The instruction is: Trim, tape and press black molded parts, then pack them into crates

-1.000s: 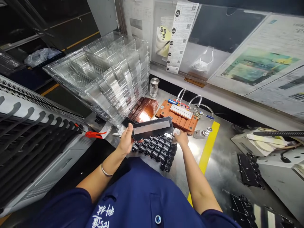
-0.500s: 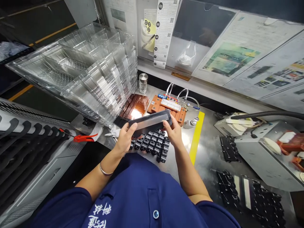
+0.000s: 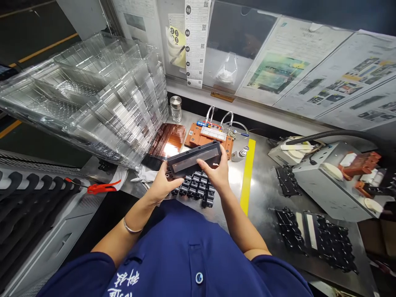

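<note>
A long black rectangular housing with a recessed grey panel (image 3: pixel 188 162) is held up between both hands over the bench. My left hand (image 3: pixel 163 180) grips its left end, thumb along the lower edge. At the right end, my right hand (image 3: pixel 217 168) closes round the side, with its thumb resting on the panel. Beneath the housing lie several small black parts (image 3: pixel 195 185) in rows, partly hidden by it. Just behind stands an orange-brown fixture (image 3: pixel 194 135) with a white ruler-like strip (image 3: pixel 213 133) and bent metal tubes.
Stacked clear plastic trays (image 3: pixel 123 107) rise at the left, beside a copper-coloured sheet (image 3: pixel 168 140) and a glass jar (image 3: pixel 175 109). A red-handled tool (image 3: pixel 103 187) lies at the left edge. Yellow tape (image 3: pixel 248 177), more black parts (image 3: pixel 337 243) and a grey machine (image 3: pixel 324 181) are at the right.
The black housing has tilted so its panel faces me more fully. My right thumb has slid inward over the panel, and my left thumb has dropped to the lower edge. The view has shifted right.
</note>
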`<state>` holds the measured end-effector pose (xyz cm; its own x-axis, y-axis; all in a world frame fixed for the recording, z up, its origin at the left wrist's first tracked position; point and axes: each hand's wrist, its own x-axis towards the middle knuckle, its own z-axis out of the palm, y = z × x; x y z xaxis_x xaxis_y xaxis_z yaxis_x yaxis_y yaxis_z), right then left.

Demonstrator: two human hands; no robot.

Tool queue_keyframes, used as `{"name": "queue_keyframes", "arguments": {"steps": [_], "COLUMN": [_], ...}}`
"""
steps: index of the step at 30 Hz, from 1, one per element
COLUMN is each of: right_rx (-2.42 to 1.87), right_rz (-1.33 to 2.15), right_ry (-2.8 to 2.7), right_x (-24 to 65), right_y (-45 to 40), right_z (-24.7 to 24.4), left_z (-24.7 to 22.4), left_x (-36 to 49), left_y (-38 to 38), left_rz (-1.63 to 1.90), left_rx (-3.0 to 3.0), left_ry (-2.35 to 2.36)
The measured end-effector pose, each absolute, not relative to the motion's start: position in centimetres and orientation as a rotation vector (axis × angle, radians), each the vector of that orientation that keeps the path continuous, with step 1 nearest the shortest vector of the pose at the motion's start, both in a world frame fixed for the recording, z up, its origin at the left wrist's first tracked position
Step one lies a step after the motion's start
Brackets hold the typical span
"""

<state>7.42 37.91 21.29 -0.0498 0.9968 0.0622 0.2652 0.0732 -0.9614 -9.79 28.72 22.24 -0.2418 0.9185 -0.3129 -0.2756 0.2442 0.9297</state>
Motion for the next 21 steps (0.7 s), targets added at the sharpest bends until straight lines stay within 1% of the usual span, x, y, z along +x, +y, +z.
{"name": "queue_keyframes", "arguments": {"steps": [6,9,12,15,16,17,19,21], "right_rx": [-1.302,-1.263,-1.255,-1.262,-1.265,-1.266,-1.254,-1.228], "right_rz": [0.958,1.021,1.149,1.205,1.224,1.246,1.287,1.280], "right_ry": [-1.480,-1.361,-1.338,-1.455,-1.503,-1.551,-1.660,-1.807], "right_x": [7.6,8.5,9.4,9.6,9.5,9.3,8.6,7.3], "right_y": [37.7,38.2,38.7,39.3,39.4,39.6,39.9,40.3], "right_z": [21.5,21.4,20.6,19.2,18.7,18.2,17.4,16.7], "left_z": [22.4,23.6,26.9,31.4,32.6,33.5,34.4,34.1], "left_x": [-8.5,-11.0,-16.4,-22.2,-23.8,-25.3,-28.0,-30.3], "left_y": [29.0,28.9,28.1,27.1,26.9,27.0,27.7,28.9], "left_rz": [1.396,1.506,1.806,2.225,2.245,2.168,1.836,1.527], "left_rx": [0.560,0.639,0.903,1.271,1.395,1.500,1.606,1.602], "left_ry": [1.318,1.411,1.689,2.158,2.341,2.513,2.756,2.824]}}
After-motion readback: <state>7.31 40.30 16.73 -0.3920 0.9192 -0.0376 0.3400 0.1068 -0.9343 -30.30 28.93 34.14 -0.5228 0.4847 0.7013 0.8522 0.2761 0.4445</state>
